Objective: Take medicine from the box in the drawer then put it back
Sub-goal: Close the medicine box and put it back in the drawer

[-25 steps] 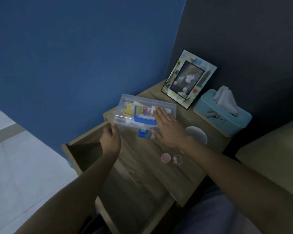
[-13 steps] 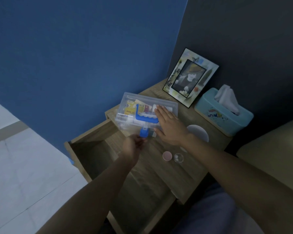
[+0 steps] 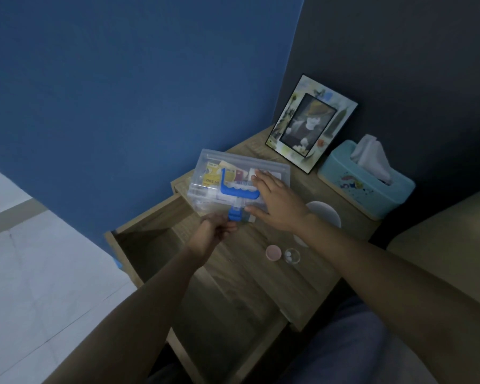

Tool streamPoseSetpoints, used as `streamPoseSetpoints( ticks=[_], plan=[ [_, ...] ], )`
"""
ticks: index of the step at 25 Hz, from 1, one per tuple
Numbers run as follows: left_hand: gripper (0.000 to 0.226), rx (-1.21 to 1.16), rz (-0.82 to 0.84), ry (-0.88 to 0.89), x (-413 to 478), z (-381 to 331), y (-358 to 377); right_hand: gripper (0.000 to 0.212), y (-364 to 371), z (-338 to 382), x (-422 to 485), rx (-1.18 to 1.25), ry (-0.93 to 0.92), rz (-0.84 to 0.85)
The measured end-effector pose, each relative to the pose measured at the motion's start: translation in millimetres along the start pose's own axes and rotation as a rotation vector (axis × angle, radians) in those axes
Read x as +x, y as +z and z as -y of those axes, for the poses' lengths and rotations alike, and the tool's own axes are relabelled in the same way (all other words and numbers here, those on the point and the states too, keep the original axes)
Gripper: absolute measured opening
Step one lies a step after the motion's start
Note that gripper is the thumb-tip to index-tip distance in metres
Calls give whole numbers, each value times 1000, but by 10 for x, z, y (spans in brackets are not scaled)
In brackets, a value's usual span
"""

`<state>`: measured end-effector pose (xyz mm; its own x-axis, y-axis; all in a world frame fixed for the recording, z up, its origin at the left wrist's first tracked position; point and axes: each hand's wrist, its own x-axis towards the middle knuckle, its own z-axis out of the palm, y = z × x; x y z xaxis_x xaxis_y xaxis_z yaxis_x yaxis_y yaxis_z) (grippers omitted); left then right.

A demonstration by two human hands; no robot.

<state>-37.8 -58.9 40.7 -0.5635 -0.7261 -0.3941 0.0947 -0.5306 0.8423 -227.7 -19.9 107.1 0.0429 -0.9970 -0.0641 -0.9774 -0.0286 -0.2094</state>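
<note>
A clear plastic medicine box (image 3: 214, 167) with a blue handle (image 3: 240, 193) sits on the wooden nightstand (image 3: 250, 261), packets visible inside. My right hand (image 3: 277, 202) lies flat on the lid, fingers spread. My left hand (image 3: 214, 235) pinches the blue latch (image 3: 234, 214) at the box's front edge. The drawer (image 3: 147, 245) below stands pulled out and looks dark inside. A small clear container with white pills (image 3: 292, 255) and its pink cap (image 3: 273, 252) rest on the nightstand near my right forearm.
A picture frame (image 3: 311, 121) leans on the dark wall at the back. A teal tissue box (image 3: 366, 184) stands to its right. A white round coaster (image 3: 326, 214) lies partly under my right wrist. Bed edge (image 3: 441, 239) at right, tiled floor (image 3: 39, 273) at left.
My left hand moved from the box's left corner to the blue latch at its front and closed on it. My right hand stayed flat on the lid.
</note>
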Motion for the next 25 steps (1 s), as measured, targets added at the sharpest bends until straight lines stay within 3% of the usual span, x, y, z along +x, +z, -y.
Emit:
streamPoseSetpoints(
  ticks=[5, 9, 19, 25],
  plan=[
    [22, 123, -42, 63, -9, -91, 39, 67, 34, -13, 6, -10, -3, -25],
    [26, 236, -100, 92, 26, -149, 59, 71, 52, -6, 34, -38, 13, -32],
    [13, 152, -121, 113, -12, -86, 106, 72, 119, 67, 60, -54, 91, -108],
    [13, 293, -123, 117, -55, -82, 84, 75, 169, 81, 67, -78, 109, -103]
  ],
)
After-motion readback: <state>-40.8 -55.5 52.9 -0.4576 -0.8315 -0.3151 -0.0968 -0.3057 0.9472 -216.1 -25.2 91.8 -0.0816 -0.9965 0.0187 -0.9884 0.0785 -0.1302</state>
